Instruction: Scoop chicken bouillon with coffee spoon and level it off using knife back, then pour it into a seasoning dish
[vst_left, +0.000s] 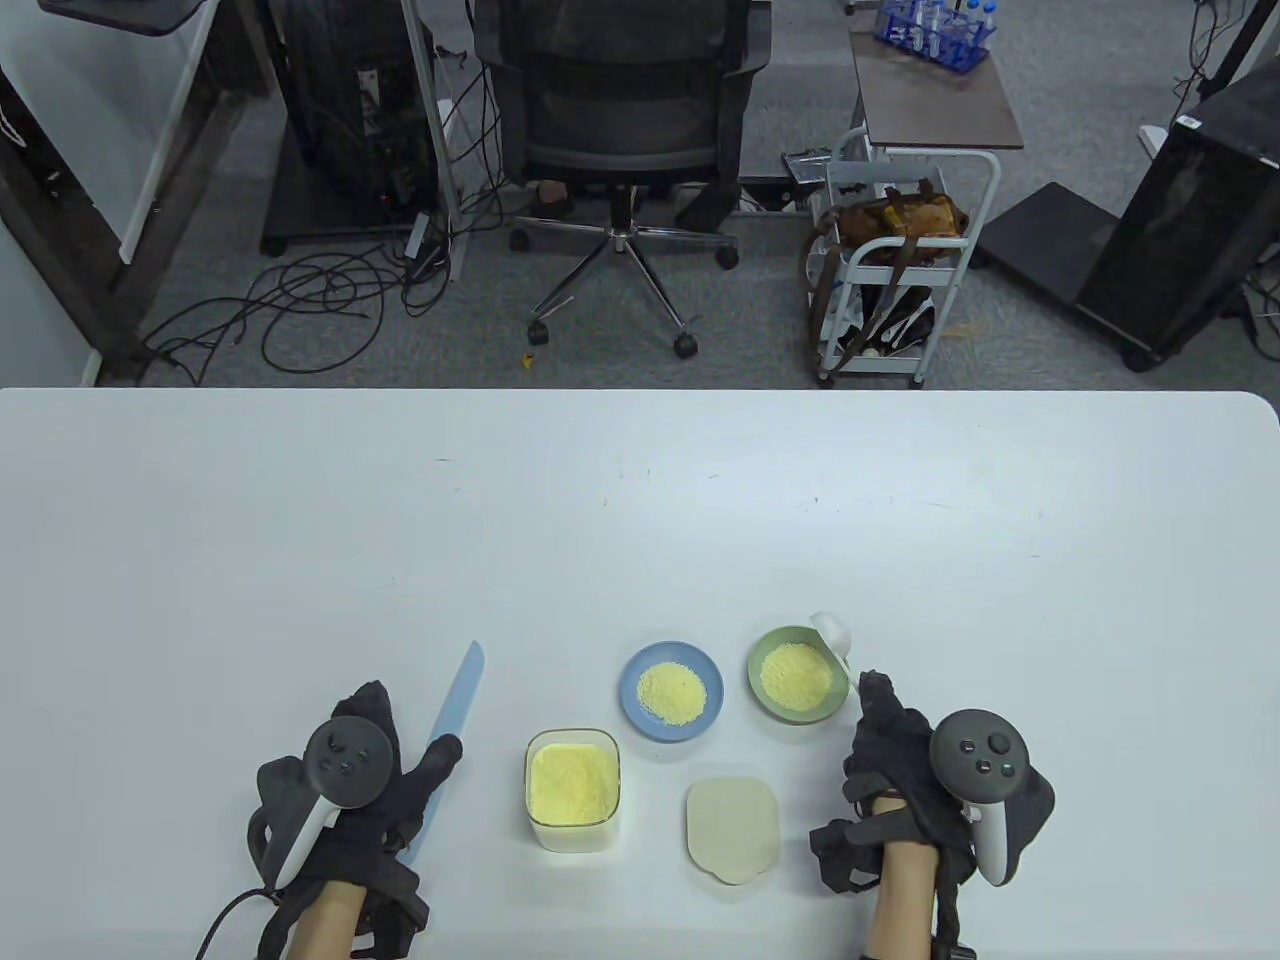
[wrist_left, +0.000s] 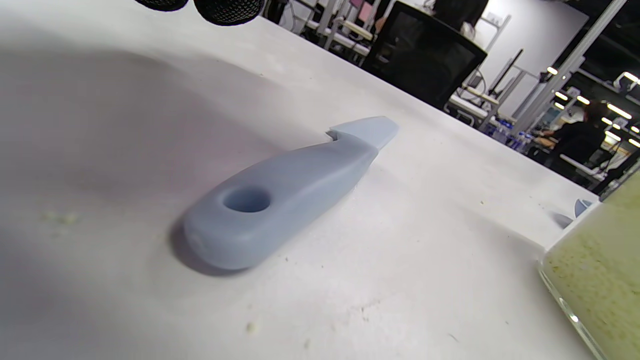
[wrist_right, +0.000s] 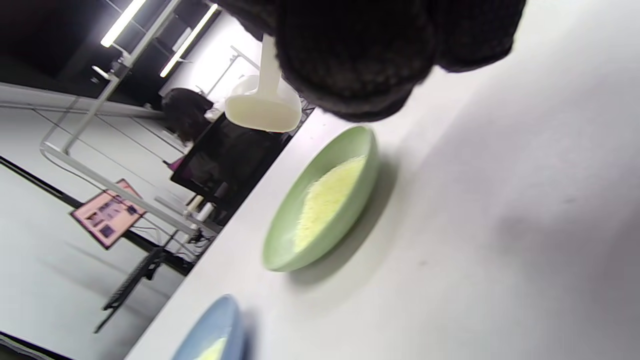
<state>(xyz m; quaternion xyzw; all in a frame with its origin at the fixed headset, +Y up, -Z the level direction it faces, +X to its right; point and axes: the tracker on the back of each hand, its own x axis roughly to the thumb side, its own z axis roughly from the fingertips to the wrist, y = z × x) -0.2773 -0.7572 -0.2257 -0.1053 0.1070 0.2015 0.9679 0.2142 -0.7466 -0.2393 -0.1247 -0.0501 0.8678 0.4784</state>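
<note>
Your white coffee spoon (vst_left: 833, 637) is held above the far right rim of the green seasoning dish (vst_left: 768, 693), its bowl raised clear of the dish in the right wrist view; your right hand (vst_left: 900, 760) pinches the spoon's handle between gloved fingers (wrist_right: 360, 55). A heap of yellow chicken bouillon (vst_left: 796, 675) lies in that green dish, and whether any remains in the spoon's bowl cannot be told. Just to the left sits the blue dish (vst_left: 640, 670), also with a yellow heap in its middle. Nearer to you, the clear container (vst_left: 572, 790) stands open and filled with bouillon, and its pale lid (vst_left: 733, 829) lies flat beside it on the right, between the container and your right hand. Further left, the light blue knife (vst_left: 452, 730) lies flat on the white table (vst_left: 640, 500), blade pointing away from you. Your left hand (vst_left: 345, 800) rests over its handle end in the table view, yet the left wrist view shows the handle (wrist_left: 280, 195) lying bare on the table with only two fingertips (wrist_left: 227, 9) at the top edge, so your left hand is relaxed and grips nothing.
</note>
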